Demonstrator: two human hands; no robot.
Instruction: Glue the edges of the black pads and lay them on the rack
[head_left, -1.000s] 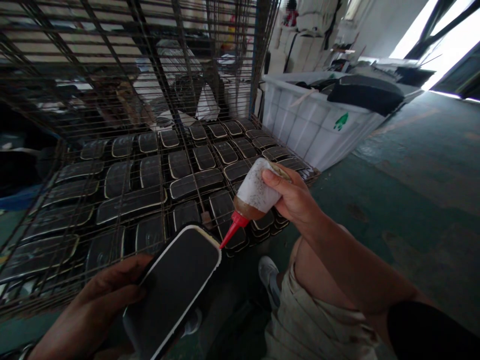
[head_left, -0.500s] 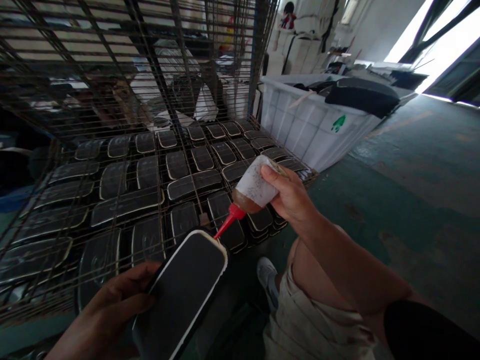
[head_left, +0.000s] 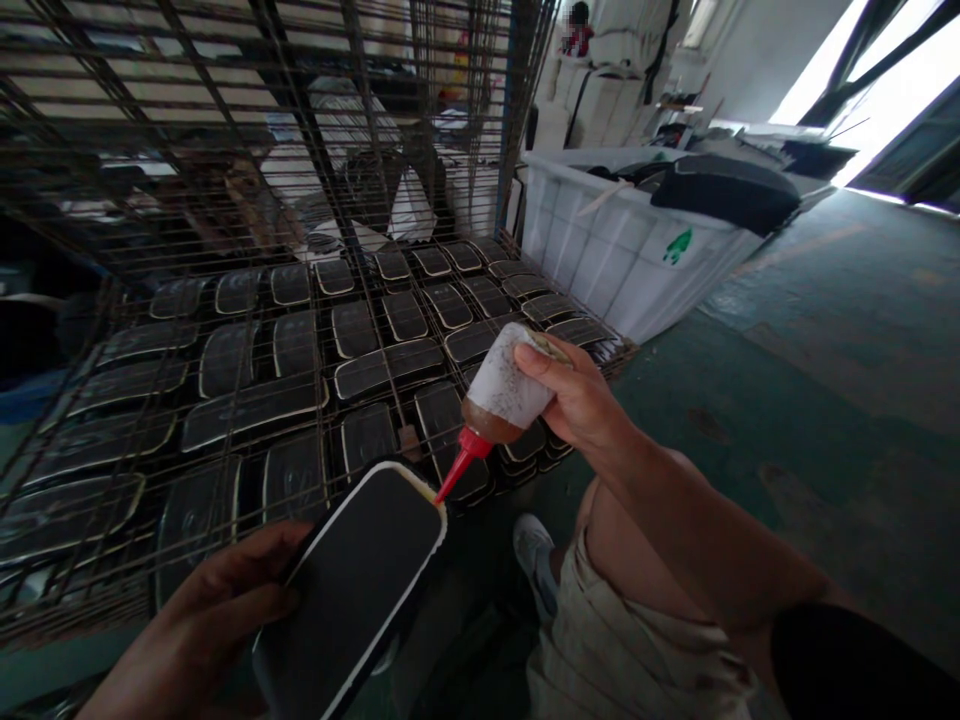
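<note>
My left hand (head_left: 232, 600) grips a long dark pad (head_left: 360, 590) with rounded corners by its left edge, thumb on the face. A pale line runs round the pad's rim, yellowish and wet-looking along the far end. In my right hand (head_left: 570, 390) is a glue bottle (head_left: 499, 390), tilted down, with a white wrap, brown liquid inside and a red nozzle. The nozzle tip touches or nearly touches the rim near the pad's far right corner. My right fingers wrap the bottle, their tips partly hidden behind it.
A rusty wire rack (head_left: 330, 130) stands ahead, with several rows of similar dark pads (head_left: 255, 415) with pale rims on its lower level. Beyond it on the right is a white plastic bin (head_left: 615, 250) holding dark pieces. Green floor (head_left: 787, 400) stretches along the right.
The nozzle has moved along the pad's far end toward its right corner, leaving a yellowish wet line. The pad has shifted slightly left, and the bottle is tilted more steeply.
</note>
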